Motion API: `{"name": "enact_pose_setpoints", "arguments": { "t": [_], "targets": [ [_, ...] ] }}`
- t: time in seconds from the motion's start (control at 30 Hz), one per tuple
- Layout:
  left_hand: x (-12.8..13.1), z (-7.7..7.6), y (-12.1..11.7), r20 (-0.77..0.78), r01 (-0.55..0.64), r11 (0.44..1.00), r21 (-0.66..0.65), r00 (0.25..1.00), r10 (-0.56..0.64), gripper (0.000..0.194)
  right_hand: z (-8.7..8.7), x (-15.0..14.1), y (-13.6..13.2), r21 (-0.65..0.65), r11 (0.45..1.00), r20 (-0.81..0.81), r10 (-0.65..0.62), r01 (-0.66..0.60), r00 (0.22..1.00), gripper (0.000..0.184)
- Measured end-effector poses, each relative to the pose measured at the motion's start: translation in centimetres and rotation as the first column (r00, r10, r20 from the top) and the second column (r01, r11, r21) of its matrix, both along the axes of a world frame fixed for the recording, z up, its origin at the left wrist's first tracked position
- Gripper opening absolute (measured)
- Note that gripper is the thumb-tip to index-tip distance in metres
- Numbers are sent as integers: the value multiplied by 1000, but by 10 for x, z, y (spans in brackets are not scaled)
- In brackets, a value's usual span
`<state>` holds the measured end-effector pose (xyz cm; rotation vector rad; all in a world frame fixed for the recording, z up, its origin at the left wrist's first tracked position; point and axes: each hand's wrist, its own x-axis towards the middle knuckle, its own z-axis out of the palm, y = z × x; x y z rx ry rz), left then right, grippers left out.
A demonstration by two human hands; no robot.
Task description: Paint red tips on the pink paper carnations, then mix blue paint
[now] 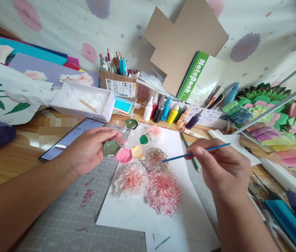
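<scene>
My left hand (95, 148) pinches the edge of a clear plastic paint palette (123, 141), whose wells hold green, pink and yellow paint. Between the fingers of my right hand (220, 168) is a blue paintbrush (211, 149), its tip pointing left over the paper flowers. A pink-edged paper flower (163, 192) and a white one with a pink middle (131, 179) lie on a white sheet (121, 215). Beyond them is a dark-edged flower (156, 159), close to the brush tip. Another pale pink flower (154, 132) sits farther back, partly behind the palette.
A phone (70, 138) lies left of the sheet, on the table and grey cutting mat (66, 210). Several paint bottles (173, 113) line the back. Behind stand a white box (84, 101), a cardboard brush holder (118, 85) and a notebook (200, 78). A green pencil (191, 154) lies right.
</scene>
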<state>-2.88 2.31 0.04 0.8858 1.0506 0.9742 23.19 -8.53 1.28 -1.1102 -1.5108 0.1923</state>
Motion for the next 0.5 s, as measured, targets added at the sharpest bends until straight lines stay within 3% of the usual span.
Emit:
{"name": "enact_pose_setpoints", "arguments": {
  "t": [0.13, 0.27, 0.5],
  "targets": [
    [-1, 2, -1, -7, -1, 1000, -8, 1000, 1, 9, 0, 8, 9, 102, 994, -355, -10, 49, 935, 11],
    [-1, 4, -2, -40, 27, 1000, -1, 999, -27, 11, 6, 12, 18, 153, 976, -574, -39, 154, 818, 17],
    [-2, 8, 1, -43, 2, 1000, 17, 999, -1, 10, 15, 12, 17, 185, 954, -522, -107, 235, 846, 16]
  ]
}}
